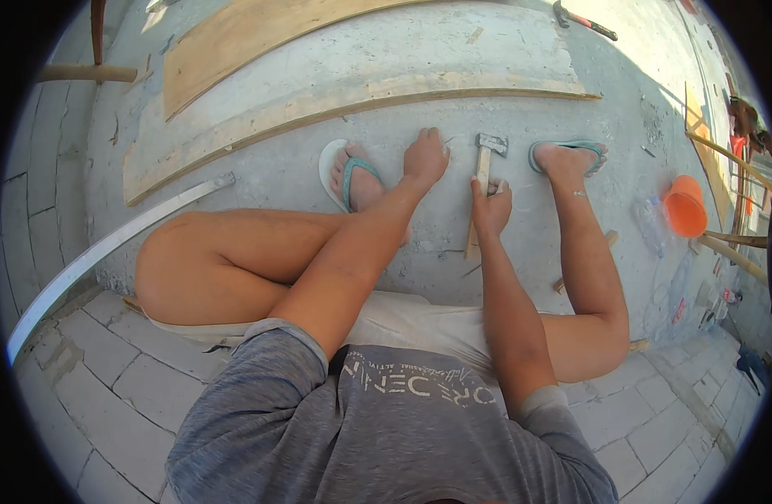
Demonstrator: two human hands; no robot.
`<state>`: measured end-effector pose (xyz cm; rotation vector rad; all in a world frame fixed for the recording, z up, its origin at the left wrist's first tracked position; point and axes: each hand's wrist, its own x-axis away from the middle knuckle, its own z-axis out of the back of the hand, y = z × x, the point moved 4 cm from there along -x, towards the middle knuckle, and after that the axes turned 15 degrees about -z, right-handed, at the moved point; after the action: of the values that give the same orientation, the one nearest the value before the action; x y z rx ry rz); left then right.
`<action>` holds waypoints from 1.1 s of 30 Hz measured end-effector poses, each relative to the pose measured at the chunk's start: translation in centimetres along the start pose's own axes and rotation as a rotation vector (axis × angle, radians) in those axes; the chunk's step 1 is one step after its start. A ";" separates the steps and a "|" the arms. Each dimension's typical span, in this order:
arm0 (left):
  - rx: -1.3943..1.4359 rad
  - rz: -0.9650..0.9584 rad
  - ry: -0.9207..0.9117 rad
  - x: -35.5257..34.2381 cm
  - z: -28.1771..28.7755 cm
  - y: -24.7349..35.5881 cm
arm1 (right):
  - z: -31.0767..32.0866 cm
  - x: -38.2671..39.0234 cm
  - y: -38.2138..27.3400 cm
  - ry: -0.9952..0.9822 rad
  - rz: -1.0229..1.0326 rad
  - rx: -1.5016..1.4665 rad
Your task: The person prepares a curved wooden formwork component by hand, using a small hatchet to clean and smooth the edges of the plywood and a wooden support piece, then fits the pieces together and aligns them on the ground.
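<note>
My right hand [492, 207] is closed around the wooden handle of a hammer [484, 168]. Its dark metal head points away from me, above the grey concrete floor [436, 218]. To the left of the hammer, my left hand [426, 157] is closed with its fingers curled down at the floor. A thin, dark sliver shows beside its fingertips; it is too small to name, and the palm side is hidden. My sandalled feet flank the hands, the left sandal [327, 164] near my left hand and the right sandal [603, 155] beyond the hammer.
A long plywood board [361, 97] lies ahead, with another plywood sheet [226, 50] behind it. A second hammer [588, 21] rests at the far right. On the right are an orange bucket [685, 208] and clear plastic [652, 225]. A metal bar [109, 244] stretches along the left.
</note>
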<state>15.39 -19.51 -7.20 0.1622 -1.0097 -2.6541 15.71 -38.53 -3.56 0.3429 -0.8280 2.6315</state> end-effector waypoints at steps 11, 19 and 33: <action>0.169 0.094 0.243 -0.4 1.2 0.0 | 0.2 -13.2 -5.9 0.015 -0.037 -0.435; 0.445 0.092 0.238 -1.8 0.5 1.0 | 5.4 -25.4 -10.2 0.305 -0.031 -0.287; 0.716 -0.001 0.330 -3.2 1.2 3.8 | 6.6 -35.6 -9.8 0.184 -0.001 0.384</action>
<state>19.10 -20.46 -3.79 0.7159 -1.7644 -2.0440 52.79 -44.33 -5.12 0.1918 -0.2613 2.7611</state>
